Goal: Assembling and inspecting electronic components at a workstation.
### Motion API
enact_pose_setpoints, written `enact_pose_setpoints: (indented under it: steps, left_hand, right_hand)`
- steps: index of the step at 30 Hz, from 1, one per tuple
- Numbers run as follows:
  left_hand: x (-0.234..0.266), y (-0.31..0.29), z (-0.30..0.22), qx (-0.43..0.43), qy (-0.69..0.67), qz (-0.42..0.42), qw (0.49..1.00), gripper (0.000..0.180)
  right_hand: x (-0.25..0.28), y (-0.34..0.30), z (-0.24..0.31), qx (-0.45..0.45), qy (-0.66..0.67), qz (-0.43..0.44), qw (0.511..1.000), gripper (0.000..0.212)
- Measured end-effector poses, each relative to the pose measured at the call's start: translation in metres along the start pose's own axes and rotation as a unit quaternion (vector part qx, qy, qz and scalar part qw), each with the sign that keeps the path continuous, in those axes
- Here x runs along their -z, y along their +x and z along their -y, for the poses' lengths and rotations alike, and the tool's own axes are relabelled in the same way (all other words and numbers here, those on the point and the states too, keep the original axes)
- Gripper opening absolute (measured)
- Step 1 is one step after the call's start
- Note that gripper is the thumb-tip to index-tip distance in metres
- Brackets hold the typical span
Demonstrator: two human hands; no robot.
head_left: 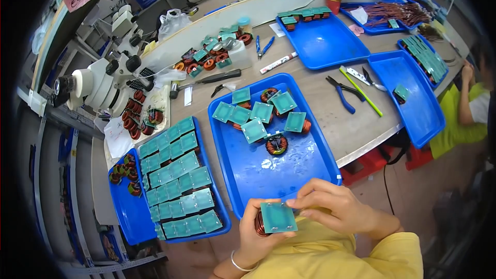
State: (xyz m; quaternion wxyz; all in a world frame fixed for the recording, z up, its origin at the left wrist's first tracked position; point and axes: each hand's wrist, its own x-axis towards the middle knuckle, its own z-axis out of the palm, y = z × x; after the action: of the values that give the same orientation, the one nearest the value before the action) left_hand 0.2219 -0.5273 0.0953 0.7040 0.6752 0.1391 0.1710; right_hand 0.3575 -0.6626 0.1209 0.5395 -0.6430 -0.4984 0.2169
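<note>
My left hand (257, 235) grips a copper-wound coil with a square green circuit board (279, 217) on it, the board facing up. At the board's upper right corner, the fingers of my right hand (330, 206) are pinched together; whatever they hold, if anything, is too small to make out. Just beyond both hands lies a blue tray (258, 181) with several more board-topped coils, some tilted against each other. One of them, a coil (276, 144), shows its windings upward.
To the left, a blue tray (226, 223) carries rows of green boards. Pliers (341, 93), a green stick (361, 92) and a marker (279, 63) lie on the table. A microscope (88, 85) stands at the left. Another person (467, 108) sits at the right.
</note>
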Motion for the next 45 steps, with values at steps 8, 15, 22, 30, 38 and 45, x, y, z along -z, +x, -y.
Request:
enact_pose_setpoints:
  steps: [8,15,22,30,38,45]
  left_hand:
    - [0.0,0.001,0.001,-0.011,0.071,0.023,0.997,0.06]
    - [-0.002,0.001,0.005,0.003,0.033,0.024,0.999,0.058]
    - [-0.004,0.002,0.002,-0.006,0.078,0.021,0.997,0.057]
    - [-0.003,0.001,0.004,-0.024,0.093,0.008,0.995,0.057]
    - [-0.004,0.002,0.007,-0.022,0.094,0.0,0.995,0.058]
    - [-0.001,0.008,0.004,0.128,-0.209,0.034,0.969,0.048]
  right_hand:
    - [0.005,0.008,0.004,0.006,-0.033,0.097,0.995,0.03]
    - [0.001,0.004,-0.004,-0.002,0.008,0.013,1.0,0.029]
    - [0.002,0.003,0.0,-0.035,-0.001,0.067,0.997,0.028]
    - [-0.006,0.0,0.0,-0.026,-0.003,0.026,0.999,0.029]
    - [-0.011,0.0,-0.004,0.017,-0.024,-0.053,0.998,0.027]
    - [0.009,-0.003,-0.005,-0.031,0.153,-0.046,0.987,0.024]
